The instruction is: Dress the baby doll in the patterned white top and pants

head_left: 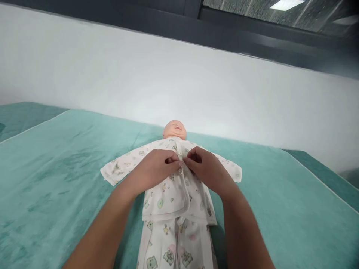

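A baby doll (174, 129) lies on its back, dressed in a white printed baby jacket (165, 200) and matching trousers (179, 248). Both sleeves spread out to the sides. My left hand (159, 166) pinches the jacket's front edge at the chest, close to a button. Opposite it, my right hand (206, 166) pinches the other side of the front opening, its fingertips almost meeting the left ones. One button shows above the fingers and another just below them. Below the hands the front edges overlap and curve apart toward the hem.
A green cloth (73, 157) covers the surface under the doll, with pale seams toward both sides. Behind the head rises a white wall (140, 74), topped by a dark window frame (238, 30).
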A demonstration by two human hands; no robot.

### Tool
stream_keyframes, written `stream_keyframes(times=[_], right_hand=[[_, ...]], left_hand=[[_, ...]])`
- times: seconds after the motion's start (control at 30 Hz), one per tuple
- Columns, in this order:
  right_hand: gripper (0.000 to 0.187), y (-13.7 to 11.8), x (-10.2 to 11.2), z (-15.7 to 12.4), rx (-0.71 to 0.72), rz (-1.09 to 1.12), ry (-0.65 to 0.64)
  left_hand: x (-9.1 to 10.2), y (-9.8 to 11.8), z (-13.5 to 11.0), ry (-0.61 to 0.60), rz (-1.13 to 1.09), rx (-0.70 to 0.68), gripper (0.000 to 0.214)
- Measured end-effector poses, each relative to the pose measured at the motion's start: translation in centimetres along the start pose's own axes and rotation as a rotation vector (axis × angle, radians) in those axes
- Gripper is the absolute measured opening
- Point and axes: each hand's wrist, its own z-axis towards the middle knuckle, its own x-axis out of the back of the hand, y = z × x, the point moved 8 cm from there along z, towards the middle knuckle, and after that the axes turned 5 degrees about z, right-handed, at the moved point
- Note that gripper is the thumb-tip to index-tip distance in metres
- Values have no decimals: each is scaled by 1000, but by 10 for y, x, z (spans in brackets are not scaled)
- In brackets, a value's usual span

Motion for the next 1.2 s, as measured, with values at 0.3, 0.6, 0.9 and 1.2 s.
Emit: stream_keyframes(times=[0.3,0.6,0.9,1.2], right_hand=[[12,-22,-4,-25,103,-227,-164],[12,-21,-12,-31,-44,-464,-6],[18,-12,-8,-33,26,-234,-128],[13,-17,-19,-35,-148,-475,27]], left_hand=[[-4,3,-9,-173,-49,-39,16],[3,16,-17,-256,-223,-105,19],[-9,18,-19,-387,-260,-62,22],[-15,9,-19,-501,-326,-8,29]])
